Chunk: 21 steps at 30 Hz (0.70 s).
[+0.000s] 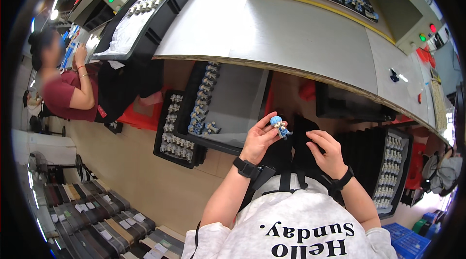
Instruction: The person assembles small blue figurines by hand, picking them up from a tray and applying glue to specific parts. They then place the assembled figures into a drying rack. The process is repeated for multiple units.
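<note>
A small blue-haired figurine (277, 123) in blue and white is held by my left hand (260, 136), between thumb and fingers, above my lap. My right hand (326, 148) is a short way to the right of it, fingers bent and apart, with nothing in them. Left of my hands, a black tray (233, 143) with a grey sheet inside carries a row of similar blue figurines (203, 98) along its left side. Beside that tray, a second black tray (158, 147) holds rows of pale figurine parts (175, 146).
A grey worktable (310, 40) spans the front, carrying a black crate (141, 40) with white parts and a machine (407, 21) with a tray of blue figurines inside. A co-worker (73, 84) sits at left. Another parts tray (388, 174) stands at right, a blue crate (407, 242) behind it.
</note>
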Available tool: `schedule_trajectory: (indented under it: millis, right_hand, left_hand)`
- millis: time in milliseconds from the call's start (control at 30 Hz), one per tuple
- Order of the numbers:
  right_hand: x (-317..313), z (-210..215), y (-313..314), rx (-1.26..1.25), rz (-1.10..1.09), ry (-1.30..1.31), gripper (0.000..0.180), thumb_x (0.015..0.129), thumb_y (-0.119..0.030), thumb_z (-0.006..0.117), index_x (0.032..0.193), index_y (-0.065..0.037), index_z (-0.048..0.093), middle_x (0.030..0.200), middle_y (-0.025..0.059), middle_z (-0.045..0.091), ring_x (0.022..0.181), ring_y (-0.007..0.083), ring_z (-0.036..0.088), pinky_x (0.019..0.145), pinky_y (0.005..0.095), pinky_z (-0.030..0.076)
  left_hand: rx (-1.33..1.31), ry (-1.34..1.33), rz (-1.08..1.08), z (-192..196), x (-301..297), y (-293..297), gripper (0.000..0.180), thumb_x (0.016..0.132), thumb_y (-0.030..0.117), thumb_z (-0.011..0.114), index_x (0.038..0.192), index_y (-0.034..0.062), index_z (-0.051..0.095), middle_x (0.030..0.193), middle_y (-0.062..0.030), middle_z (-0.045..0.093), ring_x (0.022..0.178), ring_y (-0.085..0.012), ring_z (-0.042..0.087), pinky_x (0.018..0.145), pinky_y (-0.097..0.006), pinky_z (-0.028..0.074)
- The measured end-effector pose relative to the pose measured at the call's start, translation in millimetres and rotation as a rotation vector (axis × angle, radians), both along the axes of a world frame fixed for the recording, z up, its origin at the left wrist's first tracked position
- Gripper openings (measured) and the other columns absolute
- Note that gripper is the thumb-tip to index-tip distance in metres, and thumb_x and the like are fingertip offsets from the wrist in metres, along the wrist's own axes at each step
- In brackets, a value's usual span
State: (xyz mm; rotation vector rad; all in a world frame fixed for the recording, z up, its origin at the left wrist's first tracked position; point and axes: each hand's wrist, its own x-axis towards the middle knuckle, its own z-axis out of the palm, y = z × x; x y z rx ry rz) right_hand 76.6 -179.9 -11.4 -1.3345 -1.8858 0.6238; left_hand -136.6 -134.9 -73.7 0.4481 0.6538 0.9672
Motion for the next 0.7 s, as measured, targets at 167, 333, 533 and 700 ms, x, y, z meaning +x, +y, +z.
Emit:
schedule_trajectory:
  millis: [167, 333, 533, 700]
  right_hand:
    - [1, -11, -3, -0.052, -0.019, 0.015, 0.021, 0.079, 0.001, 0.067, 0.1, 0.003, 0.064, 0.098, 0.0162, 0.064, 0.084, 0.0297, 0.064, 0.073, 0.0319, 0.052]
    - [0, -13, -8, -0.121, -0.057, 0.006, 0.022, 0.079, 0.002, 0.066, 0.101, 0.003, 0.064, 0.097, 0.0156, 0.064, 0.083, 0.0284, 0.065, 0.071, 0.0298, 0.052]
    - [5, -8, -7, -0.04, -0.037, -0.012, 0.02, 0.079, 0.0, 0.067, 0.098, 0.002, 0.065, 0.097, 0.0165, 0.065, 0.088, 0.0314, 0.064, 0.076, 0.0335, 0.052]
    - [24, 18, 9, 0.004, -0.048, 0.005, 0.021, 0.081, -0.001, 0.066, 0.101, 0.0, 0.066, 0.097, 0.0137, 0.065, 0.083, 0.028, 0.065, 0.071, 0.0307, 0.053]
  left_hand:
    - [-0.14, 0.137, 0.082, -5, -18, 2, 0.049, 0.088, 0.004, 0.062, 0.132, -0.0015, 0.043, 0.114, -0.0172, 0.062, 0.101, -0.022, 0.064, 0.086, -0.035, 0.054]
    - [-0.056, 0.838, 0.214, -43, -63, 44, 0.042, 0.079, 0.01, 0.073, 0.115, -0.0068, 0.058, 0.095, -0.0121, 0.067, 0.083, -0.0177, 0.066, 0.069, -0.029, 0.056]
    - [0.09, 1.694, -0.106, -138, -142, 95, 0.056, 0.069, 0.044, 0.074, 0.093, -0.0057, 0.066, 0.094, -0.0241, 0.066, 0.092, -0.0401, 0.063, 0.083, -0.043, 0.05]
    - [-0.047, 1.899, -0.247, -132, -156, 104, 0.059, 0.07, 0.049, 0.071, 0.099, -0.002, 0.067, 0.106, -0.0221, 0.065, 0.1, -0.037, 0.062, 0.083, -0.044, 0.051]
